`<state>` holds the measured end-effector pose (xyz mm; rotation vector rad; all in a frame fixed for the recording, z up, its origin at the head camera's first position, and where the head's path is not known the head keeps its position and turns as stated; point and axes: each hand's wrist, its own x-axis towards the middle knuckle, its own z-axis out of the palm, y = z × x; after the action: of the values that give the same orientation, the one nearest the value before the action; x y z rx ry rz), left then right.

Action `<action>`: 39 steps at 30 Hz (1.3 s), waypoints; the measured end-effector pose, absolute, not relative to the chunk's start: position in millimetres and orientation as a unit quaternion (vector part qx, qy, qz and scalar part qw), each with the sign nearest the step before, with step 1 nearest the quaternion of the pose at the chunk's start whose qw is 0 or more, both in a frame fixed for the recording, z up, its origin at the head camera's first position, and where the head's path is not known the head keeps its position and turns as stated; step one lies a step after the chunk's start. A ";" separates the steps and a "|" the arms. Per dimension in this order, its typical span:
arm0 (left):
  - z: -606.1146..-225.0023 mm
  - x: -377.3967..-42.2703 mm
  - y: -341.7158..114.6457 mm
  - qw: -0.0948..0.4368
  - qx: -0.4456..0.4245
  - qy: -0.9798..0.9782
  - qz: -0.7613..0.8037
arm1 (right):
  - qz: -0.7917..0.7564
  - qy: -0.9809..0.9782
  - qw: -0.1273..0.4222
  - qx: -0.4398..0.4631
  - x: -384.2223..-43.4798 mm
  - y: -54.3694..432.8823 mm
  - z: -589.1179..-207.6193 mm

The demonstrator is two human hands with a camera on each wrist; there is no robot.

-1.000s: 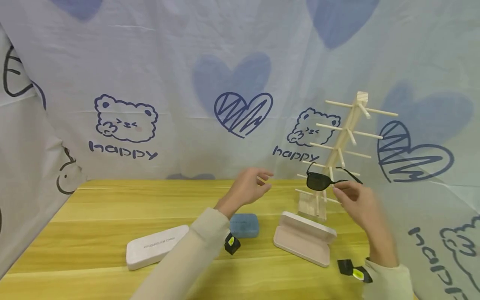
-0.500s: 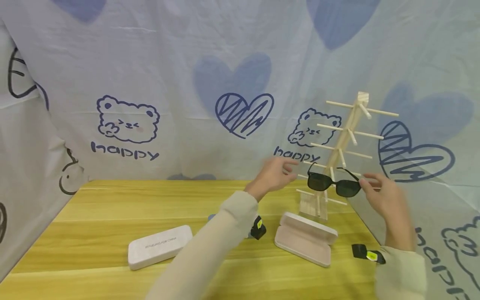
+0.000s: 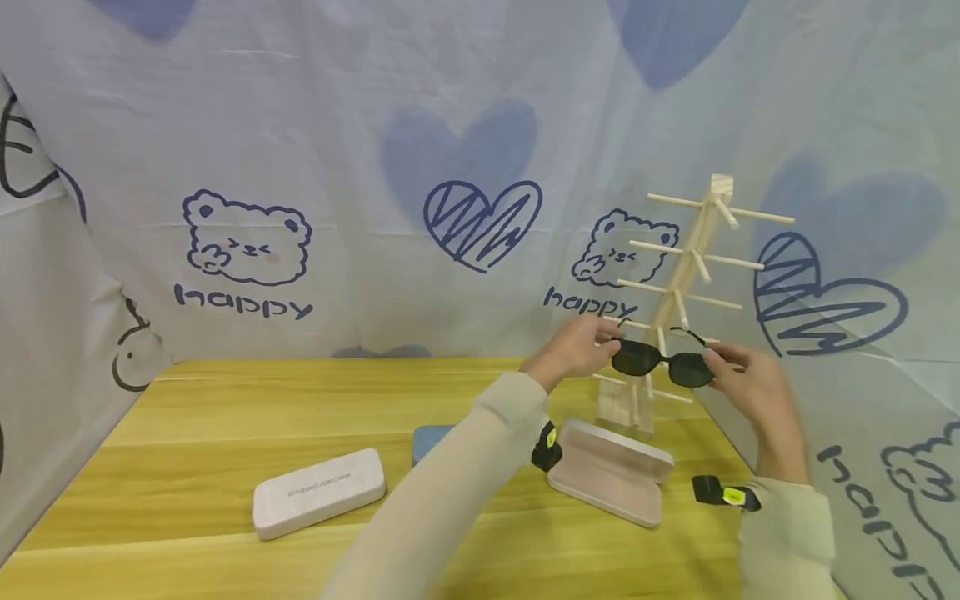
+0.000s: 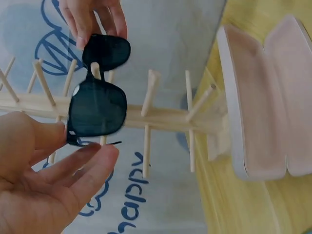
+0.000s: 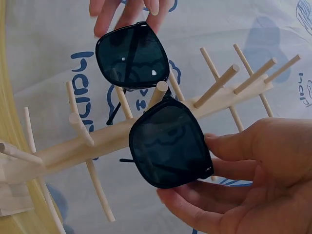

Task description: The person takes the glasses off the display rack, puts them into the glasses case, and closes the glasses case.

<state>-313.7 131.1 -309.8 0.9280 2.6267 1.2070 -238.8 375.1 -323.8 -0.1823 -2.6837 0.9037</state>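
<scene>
A pair of black sunglasses (image 3: 636, 358) with dark lenses is up against the wooden peg stand (image 3: 678, 283), the arms pointing back toward it. In both wrist views a peg end shows at the bridge of the sunglasses (image 5: 170, 141). My right hand (image 3: 750, 387) holds the outer corner of one lens, thumb on the near side and fingers behind. At the opposite corner, my left hand (image 3: 577, 346) has its thumb at the frame edge and its fingers round the hinge (image 4: 73, 139). The lenses partly hide the folded-back arms.
An open pale pink glasses case (image 3: 607, 475) lies before the stand. A closed white case (image 3: 318, 493) is at the left, and a blue case (image 3: 431, 437) is partly behind my left sleeve. Patterned cloth hangs behind the wooden table (image 3: 225, 417).
My left hand has moved right and reached the sunglasses' left corner. My right hand shifted from the middle of the frame to its right corner; the glasses stay at the same pegs.
</scene>
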 end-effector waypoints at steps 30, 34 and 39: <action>-299.2 -253.8 30.2 0.019 0.311 0.796 0.519 | 0.311 -0.937 0.158 0.024 -177.1 300.9 -291.2; -310.1 -252.4 15.7 0.020 0.282 0.804 0.523 | 0.351 -0.927 0.128 0.043 -186.4 288.7 -300.7; -324.9 -250.2 -1.1 0.020 0.242 0.815 0.526 | 0.373 -0.921 0.098 0.062 -198.1 273.9 -314.5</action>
<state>-250.2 -1.1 -324.9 0.7510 2.5292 1.6317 -198.1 273.9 -314.5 0.1836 -2.7242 1.1030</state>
